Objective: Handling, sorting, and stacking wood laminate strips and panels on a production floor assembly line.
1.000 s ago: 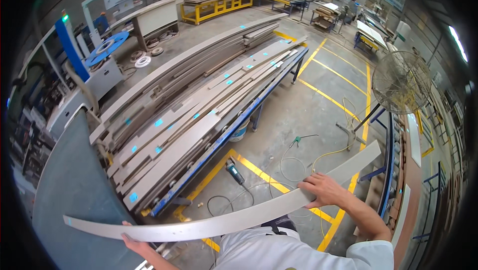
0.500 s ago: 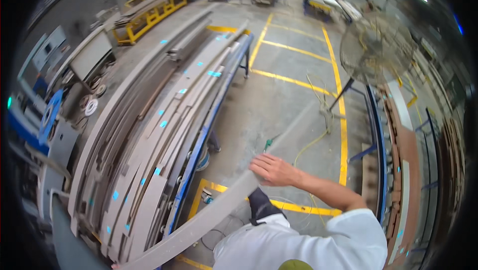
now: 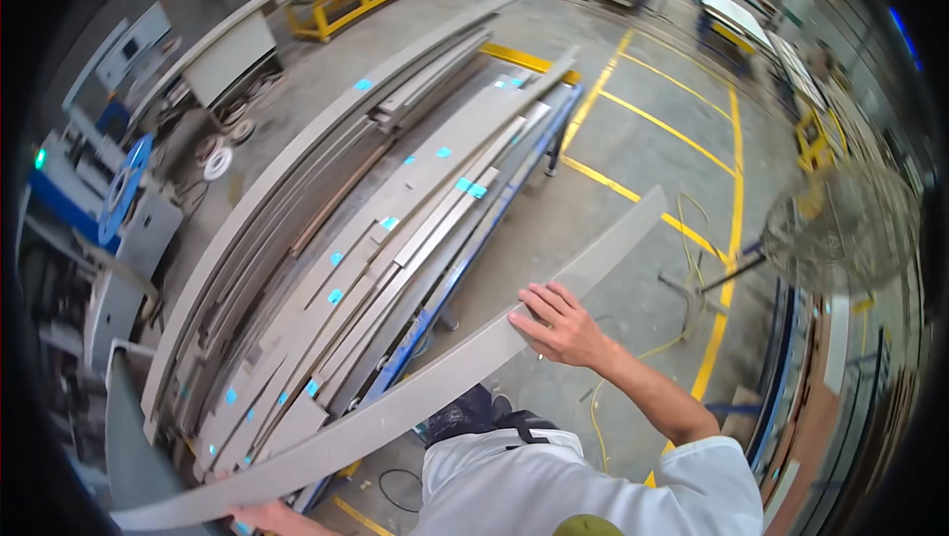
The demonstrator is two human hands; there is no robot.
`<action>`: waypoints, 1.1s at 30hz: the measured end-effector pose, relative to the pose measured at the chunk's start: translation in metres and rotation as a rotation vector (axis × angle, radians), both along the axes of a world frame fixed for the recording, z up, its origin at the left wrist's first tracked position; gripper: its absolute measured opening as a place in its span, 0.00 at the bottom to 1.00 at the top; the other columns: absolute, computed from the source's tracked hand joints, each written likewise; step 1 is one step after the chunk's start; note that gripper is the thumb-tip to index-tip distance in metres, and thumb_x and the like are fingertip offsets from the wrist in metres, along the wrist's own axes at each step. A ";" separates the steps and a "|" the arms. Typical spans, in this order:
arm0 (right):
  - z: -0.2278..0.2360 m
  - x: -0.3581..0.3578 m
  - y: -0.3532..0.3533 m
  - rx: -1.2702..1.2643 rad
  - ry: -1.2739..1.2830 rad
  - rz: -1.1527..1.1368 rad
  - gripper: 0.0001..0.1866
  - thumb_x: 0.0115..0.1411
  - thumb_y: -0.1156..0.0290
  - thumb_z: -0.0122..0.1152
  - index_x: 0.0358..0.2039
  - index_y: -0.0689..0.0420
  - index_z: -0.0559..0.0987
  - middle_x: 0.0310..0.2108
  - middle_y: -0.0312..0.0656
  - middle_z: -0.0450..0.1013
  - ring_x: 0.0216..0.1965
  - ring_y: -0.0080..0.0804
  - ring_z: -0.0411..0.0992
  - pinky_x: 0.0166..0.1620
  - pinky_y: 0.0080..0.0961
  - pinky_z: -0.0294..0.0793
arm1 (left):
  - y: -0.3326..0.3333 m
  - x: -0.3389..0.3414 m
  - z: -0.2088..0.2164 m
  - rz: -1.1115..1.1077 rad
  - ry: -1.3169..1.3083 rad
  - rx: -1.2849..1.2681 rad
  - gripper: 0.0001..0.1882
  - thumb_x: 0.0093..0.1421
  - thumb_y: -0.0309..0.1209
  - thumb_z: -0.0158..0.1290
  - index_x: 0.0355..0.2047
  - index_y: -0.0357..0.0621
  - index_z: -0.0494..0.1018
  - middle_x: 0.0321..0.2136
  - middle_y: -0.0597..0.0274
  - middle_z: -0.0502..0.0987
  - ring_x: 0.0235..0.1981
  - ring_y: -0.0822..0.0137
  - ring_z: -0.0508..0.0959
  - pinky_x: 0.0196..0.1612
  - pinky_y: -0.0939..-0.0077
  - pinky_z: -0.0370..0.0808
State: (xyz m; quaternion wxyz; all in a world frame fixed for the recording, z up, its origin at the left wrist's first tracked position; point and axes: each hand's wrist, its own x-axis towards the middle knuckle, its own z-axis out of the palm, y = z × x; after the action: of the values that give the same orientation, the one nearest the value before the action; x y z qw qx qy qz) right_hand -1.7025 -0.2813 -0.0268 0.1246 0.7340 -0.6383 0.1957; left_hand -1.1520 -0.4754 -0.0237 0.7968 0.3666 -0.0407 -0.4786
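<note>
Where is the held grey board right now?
In the head view, the held grey board slants from lower left to right of centre, in front of the stacked boards, left hand near its lower end, right hand farther up.

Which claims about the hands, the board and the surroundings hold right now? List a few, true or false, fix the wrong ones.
1. The left hand and the right hand are both on one long grey board. True.
2. The right hand is nearer the board's lower-left end. False: the left hand is nearer that end.
3. Blue patches show on the stacked boards. True.
4. The fan is at the left of the picture. False: the fan is at the right.
5. Yellow lines mark the floor. True.
</note>
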 end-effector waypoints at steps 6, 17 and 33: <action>0.002 -0.034 -0.113 0.099 -0.126 0.270 0.41 0.34 0.51 0.67 0.49 0.60 0.69 0.45 0.47 0.68 0.46 0.43 0.67 0.52 0.45 0.64 | -0.023 -0.120 0.010 0.019 0.205 -0.040 0.35 0.60 0.55 0.38 0.61 0.46 0.57 0.60 0.61 0.60 0.61 0.56 0.58 0.65 0.48 0.42; -0.022 -0.244 -0.207 0.399 0.025 0.196 0.41 0.36 0.52 0.70 0.47 0.63 0.67 0.43 0.53 0.66 0.44 0.54 0.64 0.47 0.44 0.64 | -0.105 -0.262 -0.068 0.020 0.172 0.035 0.29 0.64 0.52 0.38 0.55 0.43 0.61 0.50 0.54 0.70 0.49 0.56 0.70 0.55 0.63 0.65; -0.059 -0.541 -0.439 0.521 0.002 0.230 0.42 0.33 0.63 0.74 0.49 0.64 0.67 0.47 0.55 0.65 0.49 0.55 0.62 0.53 0.45 0.61 | -0.280 -0.544 -0.232 -0.116 0.267 0.382 0.16 0.65 0.35 0.43 0.49 0.39 0.63 0.46 0.58 0.70 0.47 0.63 0.71 0.54 0.66 0.66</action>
State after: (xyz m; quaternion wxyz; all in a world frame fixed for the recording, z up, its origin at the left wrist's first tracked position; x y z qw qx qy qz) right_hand -2.2430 -0.7203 -0.0859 -0.0909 0.8091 -0.5793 0.0372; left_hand -1.6960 -0.7558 -0.2552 0.6824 0.4412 0.1356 -0.5668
